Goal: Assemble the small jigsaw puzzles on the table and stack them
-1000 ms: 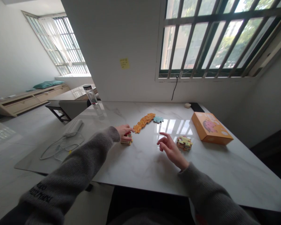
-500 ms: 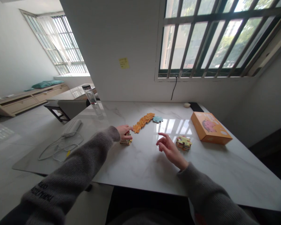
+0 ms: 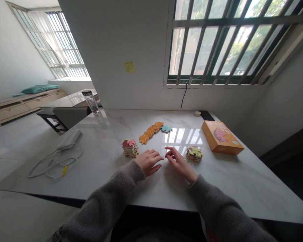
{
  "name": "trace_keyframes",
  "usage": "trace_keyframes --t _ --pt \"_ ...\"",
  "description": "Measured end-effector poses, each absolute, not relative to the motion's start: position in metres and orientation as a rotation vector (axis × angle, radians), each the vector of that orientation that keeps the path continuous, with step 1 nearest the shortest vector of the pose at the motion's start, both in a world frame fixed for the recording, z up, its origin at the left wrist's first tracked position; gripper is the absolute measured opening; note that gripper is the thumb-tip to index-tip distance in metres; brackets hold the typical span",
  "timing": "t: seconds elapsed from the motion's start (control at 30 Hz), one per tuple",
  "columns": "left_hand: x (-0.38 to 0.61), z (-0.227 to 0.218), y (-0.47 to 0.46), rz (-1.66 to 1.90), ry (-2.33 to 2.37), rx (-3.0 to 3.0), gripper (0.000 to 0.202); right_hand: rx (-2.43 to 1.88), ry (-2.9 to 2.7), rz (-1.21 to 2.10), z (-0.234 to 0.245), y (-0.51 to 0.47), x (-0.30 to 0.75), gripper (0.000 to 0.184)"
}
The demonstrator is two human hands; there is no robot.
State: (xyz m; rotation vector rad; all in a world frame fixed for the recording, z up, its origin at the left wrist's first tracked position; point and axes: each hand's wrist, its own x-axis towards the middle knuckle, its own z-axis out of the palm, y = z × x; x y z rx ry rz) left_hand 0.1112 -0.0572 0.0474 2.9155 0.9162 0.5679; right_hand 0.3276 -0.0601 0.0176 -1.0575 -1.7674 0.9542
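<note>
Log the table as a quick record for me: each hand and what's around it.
Left hand: holds nothing, nearest a stack of jigsaw pieces
Right hand: holds nothing, nearest a second stack of jigsaw pieces
Farther along: a row of orange jigsaw pieces, a teal jigsaw piece
Also: orange box, marble table

Left hand [image 3: 148,162] palm down, fingers loosely curled, pointing right. Right hand [image 3: 179,162] angled up-left, fingers half curled, index leading. Both open and empty, fingertips just apart, not touching. Forearms come in from the bottom corners, converging, wrists slightly bent, grey knit sleeves [image 3: 103,205] reaching the wrists.
</note>
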Motion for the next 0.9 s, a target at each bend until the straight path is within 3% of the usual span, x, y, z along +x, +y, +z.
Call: trace_keyframes --t 0.23,0.4,0.6,0.9 --pt "0.101 -0.006 -0.045 0.662 1.164 2.744 0.028 -1.079 -1.86 0.744 0.007 -0.04 0.316 0.03" --pt "0.104 -0.014 -0.045 0.826 1.166 2.623 0.03 -1.229 -1.915 0.545 0.002 -0.004 0.3 0.035" --pt "0.106 -0.011 -0.043 1.053 1.187 2.424 0.02 -1.315 -2.004 0.407 0.015 0.046 0.268 0.038" --pt "0.104 0.014 -0.058 1.454 1.221 2.221 0.013 -1.44 -2.312 -0.031 0.034 0.073 0.22 0.071"
